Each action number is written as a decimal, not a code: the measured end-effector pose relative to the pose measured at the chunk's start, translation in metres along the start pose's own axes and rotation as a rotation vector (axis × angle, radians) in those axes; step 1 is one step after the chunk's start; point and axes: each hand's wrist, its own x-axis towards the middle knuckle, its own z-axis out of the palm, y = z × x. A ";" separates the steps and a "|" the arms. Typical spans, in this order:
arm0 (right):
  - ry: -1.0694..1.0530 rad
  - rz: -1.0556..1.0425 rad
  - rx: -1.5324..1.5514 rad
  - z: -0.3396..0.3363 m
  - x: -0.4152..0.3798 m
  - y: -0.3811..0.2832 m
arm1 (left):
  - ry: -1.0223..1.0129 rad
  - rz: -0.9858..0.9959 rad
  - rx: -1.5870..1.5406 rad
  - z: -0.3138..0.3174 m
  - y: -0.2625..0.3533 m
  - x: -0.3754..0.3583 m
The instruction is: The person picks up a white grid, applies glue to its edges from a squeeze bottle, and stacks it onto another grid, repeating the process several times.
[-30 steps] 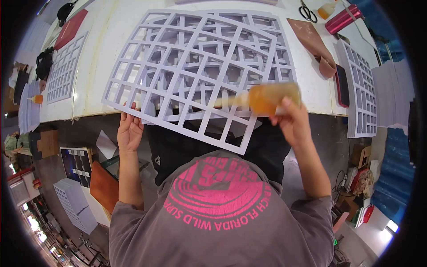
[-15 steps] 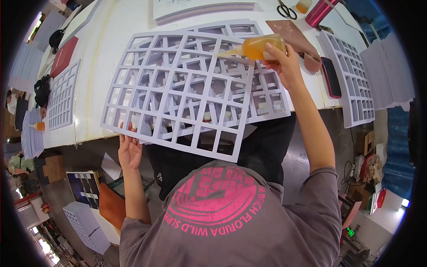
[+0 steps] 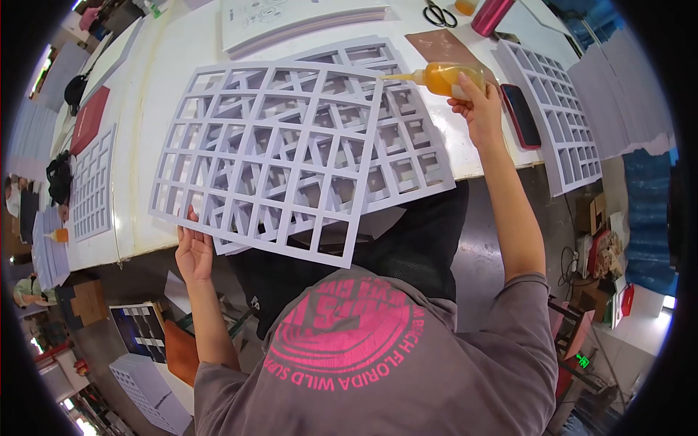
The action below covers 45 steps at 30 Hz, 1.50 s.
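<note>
My right hand (image 3: 480, 109) is wrapped around a squeeze bottle (image 3: 451, 78) of amber liquid, tilted on its side. Its thin nozzle points left, with the tip at the upper right corner of a pale grid panel (image 3: 292, 184). That panel is tilted over the table's front edge, and my left hand (image 3: 194, 251) grips its lower left corner, some fingers hidden by it. Beneath it, partly covered, lies another stack of similar grid pieces (image 3: 425, 161), turned at a different angle.
On the white table (image 3: 138, 196) lie a phone (image 3: 521, 116), scissors (image 3: 440, 14), brown sheet material (image 3: 443, 47), a pink flask (image 3: 493, 16) and a stack of printed boards (image 3: 305, 29). More grid panels stand at right (image 3: 556, 116) and left (image 3: 93, 189).
The bottle's nozzle has travelled along the panel's top edge to its right corner. The panel and my left hand appear shifted slightly left; the whole view has also shifted.
</note>
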 end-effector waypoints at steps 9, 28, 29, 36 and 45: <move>-0.189 0.182 -0.014 -0.017 -0.085 -0.011 | 0.018 0.003 0.023 -0.008 0.003 0.003; -0.236 0.623 0.507 -0.042 -0.123 -0.005 | 0.024 -0.051 -0.056 -0.010 0.018 0.002; -0.197 0.581 0.561 -0.041 -0.103 -0.004 | 0.025 -0.020 -0.006 0.002 0.019 0.000; -0.076 0.387 1.098 -0.057 0.014 0.059 | -0.451 -0.027 -0.235 0.079 0.029 0.019; -0.112 0.295 1.210 -0.043 -0.001 0.074 | -0.150 0.034 0.008 0.144 -0.039 0.117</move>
